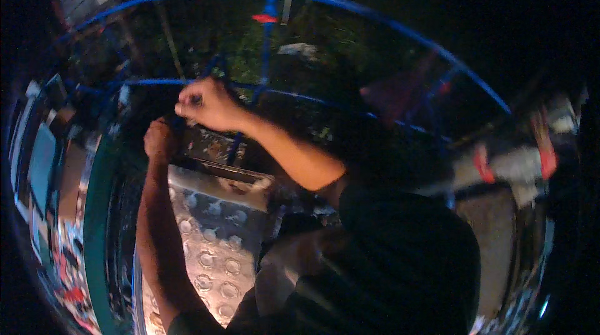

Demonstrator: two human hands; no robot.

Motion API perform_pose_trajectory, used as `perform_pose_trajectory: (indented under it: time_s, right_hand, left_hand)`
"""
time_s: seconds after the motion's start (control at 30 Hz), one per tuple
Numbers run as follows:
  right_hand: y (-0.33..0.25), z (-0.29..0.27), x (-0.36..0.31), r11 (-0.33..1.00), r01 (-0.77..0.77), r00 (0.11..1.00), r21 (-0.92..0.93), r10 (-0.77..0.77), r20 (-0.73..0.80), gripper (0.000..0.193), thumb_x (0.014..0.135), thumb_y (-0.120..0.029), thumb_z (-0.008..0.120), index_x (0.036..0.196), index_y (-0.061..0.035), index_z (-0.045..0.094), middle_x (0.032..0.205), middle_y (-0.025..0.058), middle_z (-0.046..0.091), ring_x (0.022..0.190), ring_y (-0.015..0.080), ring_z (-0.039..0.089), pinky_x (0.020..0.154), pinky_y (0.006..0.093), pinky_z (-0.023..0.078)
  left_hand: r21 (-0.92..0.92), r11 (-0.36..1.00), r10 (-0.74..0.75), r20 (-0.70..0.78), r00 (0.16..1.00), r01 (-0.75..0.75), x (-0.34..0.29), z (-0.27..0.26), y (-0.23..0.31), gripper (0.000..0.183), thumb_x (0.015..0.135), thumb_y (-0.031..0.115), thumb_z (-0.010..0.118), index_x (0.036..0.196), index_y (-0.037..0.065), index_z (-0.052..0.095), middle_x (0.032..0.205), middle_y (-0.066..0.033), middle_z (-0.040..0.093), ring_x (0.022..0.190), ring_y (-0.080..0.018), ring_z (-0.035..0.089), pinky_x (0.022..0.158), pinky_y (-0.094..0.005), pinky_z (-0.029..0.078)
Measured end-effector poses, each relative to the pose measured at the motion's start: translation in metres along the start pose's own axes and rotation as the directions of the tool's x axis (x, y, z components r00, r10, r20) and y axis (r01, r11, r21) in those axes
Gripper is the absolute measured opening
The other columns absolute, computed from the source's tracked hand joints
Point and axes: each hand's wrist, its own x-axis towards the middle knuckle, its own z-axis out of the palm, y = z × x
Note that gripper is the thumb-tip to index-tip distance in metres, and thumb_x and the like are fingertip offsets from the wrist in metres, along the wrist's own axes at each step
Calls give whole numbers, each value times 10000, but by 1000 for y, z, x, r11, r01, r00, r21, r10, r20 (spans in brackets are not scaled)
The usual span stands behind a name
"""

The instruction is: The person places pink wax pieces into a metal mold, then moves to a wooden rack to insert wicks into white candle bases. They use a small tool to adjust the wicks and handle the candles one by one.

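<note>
Both my arms reach out to the left of the middle, past a lit panel. My right hand (211, 106) is closed, with the thumb and fingers curled together; a small dark spot shows between them, too unclear to name. Just below and to the left, my left hand (160, 139) is closed like a fist in shadow. Whatever it may hold is hidden. The two hands are close but apart. Behind them runs a blue rail (153, 81). Under my forearms lies a pale metallic-looking panel (209, 241) with rows of round raised shapes.
A blue curved pipe (350, 2) arches across the far side, with a red fitting (264, 19) on its upright. At left stand a green edge (97, 229) and cluttered goods. A brown board (487, 235) and red bands (482, 163) lie at right. Outer areas are dark.
</note>
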Motion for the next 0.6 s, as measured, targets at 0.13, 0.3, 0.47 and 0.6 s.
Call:
perform_pose_trajectory:
  time_s: [0.13, 0.3, 0.47, 0.6]
  right_hand:
    - [-11, 12, -105, 972, -48, 998, -228, 54, 16, 448, 889, -360, 810, 1152, -1, 748, 1095, 195, 750, 1043, 356, 718, 921, 455, 551]
    - [-16, 30, -164, 941, -162, 967, -297, 211, 141, 762, 933, -426, 752, 1480, 44, 506, 1204, 244, 718, 1216, 392, 655, 1146, 493, 418]
    - [-25, 47, -169, 899, -127, 982, -420, 174, 75, 834, 942, -491, 716, 1587, -66, 400, 1333, 210, 669, 1254, 401, 627, 1175, 572, 346]
    - [-8, 56, -185, 815, -193, 981, -547, 148, -125, 775, 915, -592, 696, 1514, -130, 526, 1428, 180, 614, 1323, 418, 570, 1086, 600, 396]
  left_hand:
    - [-66, 991, 118, -38, 992, -121, 21, 12, -10, 264, 851, 234, 749, 1045, 62, 697, 1113, -213, 741, 1087, -425, 714, 865, -524, 594]
    - [-244, 942, 215, -86, 973, -229, 46, 35, -26, 318, 805, 231, 779, 1035, 40, 672, 1086, -236, 740, 1077, -437, 712, 850, -524, 586]
    - [-158, 816, 560, -23, 828, -556, 18, 44, 8, 488, 783, 310, 772, 1141, 8, 635, 1101, -258, 731, 1079, -450, 712, 899, -510, 583]
    - [28, 860, 509, -65, 858, -509, -14, 48, 36, 635, 826, 507, 665, 1192, -12, 653, 1152, -293, 717, 1118, -459, 698, 964, -525, 562]
